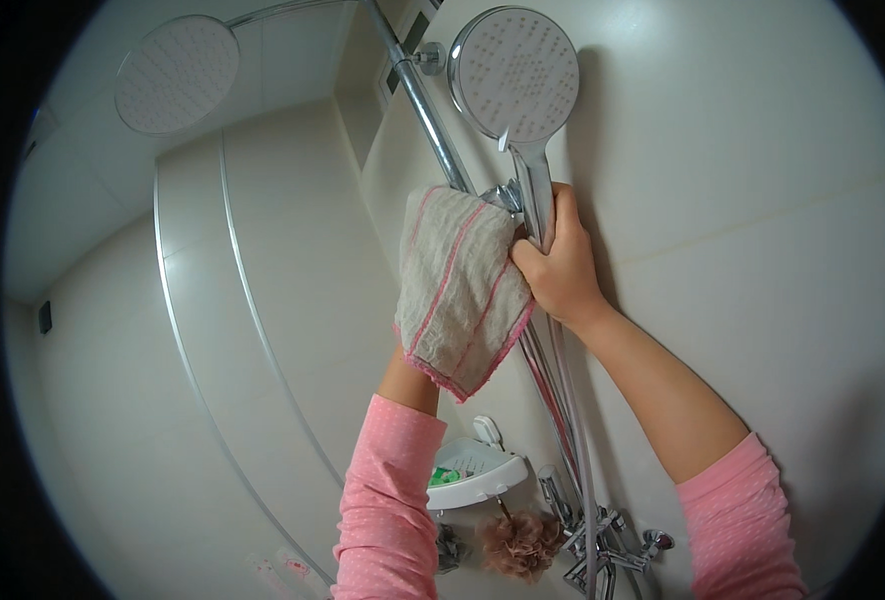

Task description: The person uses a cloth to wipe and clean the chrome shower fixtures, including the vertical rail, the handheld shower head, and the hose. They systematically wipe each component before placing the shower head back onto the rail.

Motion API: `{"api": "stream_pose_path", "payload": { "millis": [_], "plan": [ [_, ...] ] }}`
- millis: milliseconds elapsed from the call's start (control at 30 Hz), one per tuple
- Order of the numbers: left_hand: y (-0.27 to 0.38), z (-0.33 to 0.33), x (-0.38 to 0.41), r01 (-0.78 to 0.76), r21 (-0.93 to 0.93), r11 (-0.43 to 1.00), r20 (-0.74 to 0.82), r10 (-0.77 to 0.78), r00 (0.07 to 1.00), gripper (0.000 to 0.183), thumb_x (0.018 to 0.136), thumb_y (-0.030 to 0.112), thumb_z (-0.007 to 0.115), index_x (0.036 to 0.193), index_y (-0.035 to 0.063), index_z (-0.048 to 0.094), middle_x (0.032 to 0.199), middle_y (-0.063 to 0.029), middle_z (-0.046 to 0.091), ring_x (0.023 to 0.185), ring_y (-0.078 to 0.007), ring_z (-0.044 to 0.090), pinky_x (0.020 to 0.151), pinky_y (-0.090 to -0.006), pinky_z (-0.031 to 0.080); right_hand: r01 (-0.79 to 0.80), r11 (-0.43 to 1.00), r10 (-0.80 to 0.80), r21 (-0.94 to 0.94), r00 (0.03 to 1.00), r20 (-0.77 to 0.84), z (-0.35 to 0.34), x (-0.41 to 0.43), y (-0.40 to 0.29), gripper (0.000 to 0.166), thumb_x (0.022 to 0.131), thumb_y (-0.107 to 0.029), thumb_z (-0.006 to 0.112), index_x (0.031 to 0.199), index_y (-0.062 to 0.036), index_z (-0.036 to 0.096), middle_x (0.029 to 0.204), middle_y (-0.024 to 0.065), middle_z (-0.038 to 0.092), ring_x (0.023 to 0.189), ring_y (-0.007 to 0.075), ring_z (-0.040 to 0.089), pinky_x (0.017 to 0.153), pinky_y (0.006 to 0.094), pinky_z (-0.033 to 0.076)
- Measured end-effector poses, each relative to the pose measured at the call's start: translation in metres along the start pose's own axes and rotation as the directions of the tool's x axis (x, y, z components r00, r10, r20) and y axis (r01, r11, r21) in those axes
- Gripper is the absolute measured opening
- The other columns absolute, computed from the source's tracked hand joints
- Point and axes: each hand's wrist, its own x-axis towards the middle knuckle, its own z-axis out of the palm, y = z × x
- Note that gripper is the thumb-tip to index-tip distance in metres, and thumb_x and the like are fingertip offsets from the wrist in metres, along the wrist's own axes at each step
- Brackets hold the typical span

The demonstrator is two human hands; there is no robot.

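My right hand (pixel 566 262) is closed around the handle of a chrome handheld shower head (pixel 517 79), just below its round white nozzle face. A white cleaning cloth (pixel 454 289) with pink stripes and a pink edge drapes over my left hand, whose fingers it hides; only the wrist shows beneath. The cloth lies against the chrome riser pipe (pixel 431 112) beside the shower holder (pixel 504 196) and touches the right hand's thumb side. From the handle a hose (pixel 581 450) hangs down the wall.
A round overhead shower head (pixel 178 75) is at upper left. Below the cloth, a white corner shelf (pixel 480 487) holds a green item. A brownish-pink mesh bath puff (pixel 521 546) and a grey one (pixel 450 547) hang under it, left of the chrome mixer tap (pixel 600 540).
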Motion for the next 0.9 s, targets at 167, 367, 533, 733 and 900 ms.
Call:
{"api": "stream_pose_path", "payload": {
  "millis": [167,367,533,733,900],
  "plan": [
    [0.0,0.002,0.001,0.038,-0.069,0.997,0.003,-0.038,0.999,0.035,0.08,0.022,0.069,0.112,0.0087,0.06,0.109,-0.0117,0.057,0.104,-0.0307,0.05,0.096,-0.0391,0.04,-0.009,1.0,0.009,0.022,1.0,0.002,0.0,-0.002,0.004,0.041,0.073,-0.002,0.052,0.113,-0.0019,0.041,0.086,0.0192,0.061,0.08,0.0345,0.063,0.077,0.0357,0.048],
    [-0.001,0.002,0.003,0.056,-0.102,0.993,0.003,-0.056,0.998,0.035,0.08,0.022,0.07,0.11,0.0081,0.061,0.107,-0.0112,0.058,0.102,-0.0293,0.052,0.094,-0.0381,0.041,0.015,1.0,-0.014,0.018,1.0,-0.017,0.002,0.0,0.009,0.041,0.073,-0.001,0.052,0.112,-0.002,0.041,0.086,0.0189,0.061,0.08,0.0346,0.063,0.077,0.0354,0.048],
    [-0.002,0.003,0.005,0.089,-0.15,0.985,-0.002,-0.09,0.996,0.034,0.079,0.021,0.071,0.109,0.0075,0.062,0.106,-0.0108,0.059,0.1,-0.0282,0.053,0.093,-0.0373,0.042,-0.028,1.0,0.028,-0.004,1.0,-0.003,0.0,0.0,0.004,0.041,0.073,-0.002,0.052,0.112,-0.002,0.041,0.084,0.0181,0.06,0.077,0.0322,0.062,0.074,0.0353,0.048],
    [-0.004,0.0,0.002,0.037,-0.053,0.998,0.004,-0.037,0.999,0.033,0.079,0.021,0.071,0.107,0.0069,0.062,0.104,-0.0103,0.06,0.098,-0.0268,0.054,0.091,-0.0363,0.043,-0.017,1.0,0.017,-0.022,1.0,0.009,0.0,-0.002,0.004,0.041,0.073,-0.002,0.053,0.112,-0.0021,0.041,0.078,0.0166,0.058,0.071,0.0295,0.06,0.069,0.035,0.047],
    [0.005,0.004,0.011,0.247,-0.245,0.938,0.014,-0.251,0.968,0.032,0.079,0.021,0.073,0.105,0.0042,0.062,0.101,-0.0104,0.06,0.095,-0.0251,0.055,0.089,-0.0349,0.044,-0.011,1.0,0.011,-0.024,1.0,0.019,-0.002,-0.001,0.005,0.041,0.073,-0.002,0.052,0.113,-0.0024,0.041,0.078,0.0166,0.058,0.071,0.0297,0.06,0.069,0.035,0.047]
  ]
}}
